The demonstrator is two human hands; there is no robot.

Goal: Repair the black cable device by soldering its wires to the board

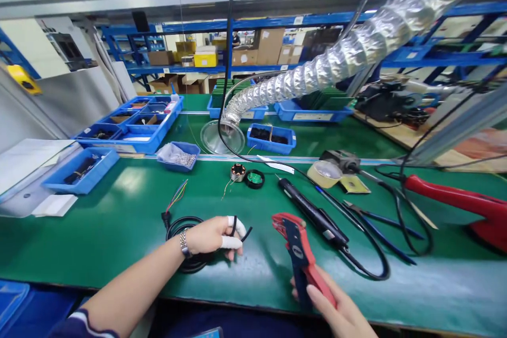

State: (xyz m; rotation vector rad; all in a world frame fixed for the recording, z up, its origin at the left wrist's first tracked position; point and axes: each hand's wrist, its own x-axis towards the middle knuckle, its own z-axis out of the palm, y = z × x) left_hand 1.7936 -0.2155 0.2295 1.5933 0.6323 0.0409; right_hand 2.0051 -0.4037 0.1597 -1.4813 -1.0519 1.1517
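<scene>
My left hand [216,237], with white covers on some fingertips, holds a black cable [184,224] near its free end. The cable lies coiled on the green bench, partly under my hand, with thin coloured wires [177,194] showing at its other end. My right hand [328,301] is closed round the handles of a red and dark blue wire stripper [298,251]. Its jaws point up and to the left, apart from the cable. Beyond my hands sit a copper-wound ring [238,171] and a green circuit board in a black round housing [254,178].
On the right lie a black electric screwdriver [312,214], blue-handled pliers [386,224] and a red-handled tool [455,198]. Blue parts trays [148,145] stand at the back left. A foil duct [301,76] hangs over the bench, ending in a clear hood [214,140].
</scene>
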